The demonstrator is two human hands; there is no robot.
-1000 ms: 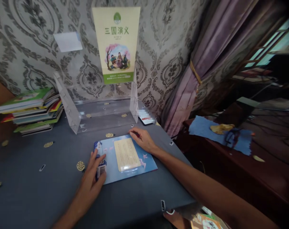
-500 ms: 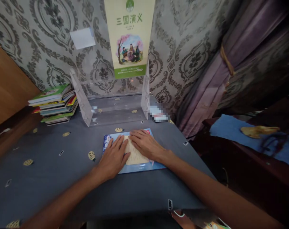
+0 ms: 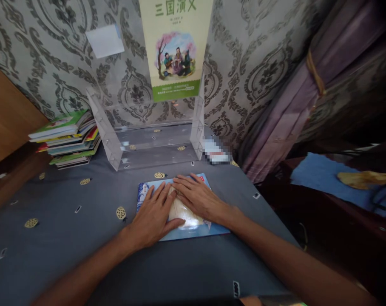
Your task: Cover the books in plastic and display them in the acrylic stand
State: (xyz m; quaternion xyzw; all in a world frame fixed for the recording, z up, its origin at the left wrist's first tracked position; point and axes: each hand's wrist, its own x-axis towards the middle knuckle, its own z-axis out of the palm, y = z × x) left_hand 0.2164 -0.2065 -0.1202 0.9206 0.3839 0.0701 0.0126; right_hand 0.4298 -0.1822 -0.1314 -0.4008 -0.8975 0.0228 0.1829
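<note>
Okay, thin light-blue softcover book [image 3: 144, 192] lies flat on the counter [image 3: 68, 238], nearer its right edge than its left and just in front of the clear acrylic stand [image 3: 154, 146]. Both hands sit on the cover. The left hand [image 3: 153, 214] is palm down with fingers spread, and the right hand [image 3: 197, 197] is the same, fingers angled toward the left one. The fingertips almost meet over the cream rectangular panel [image 3: 184, 216] on the cover. Nothing is pinched or gripped, just flat contact.

Handling guess: light, few pages, bendy rather than stiff. The cover looks glossy, so probably slick under dry fingers. It lies flush on cloth, so there is no gap to get under. The best hold is likely a free corner or the near long edge, thumb on top and fingers below. The spine side at the left looks a bit firmer.

The counter is covered in dark grey-blue fabric, matte, with small gold round motifs. The stand is hard transparent plastic with upright side panels. A tall cream-and-green illustrated book [image 3: 176, 46] stands upright at the stand's back. A stack of colourful thin books [image 3: 68, 138] sits at the far left corner. A white paper slip [image 3: 105, 40] is stuck on the grey damask wallpaper [image 3: 244, 63]. A mauve curtain [image 3: 291, 106], tied back, hangs beyond the right edge.
</note>
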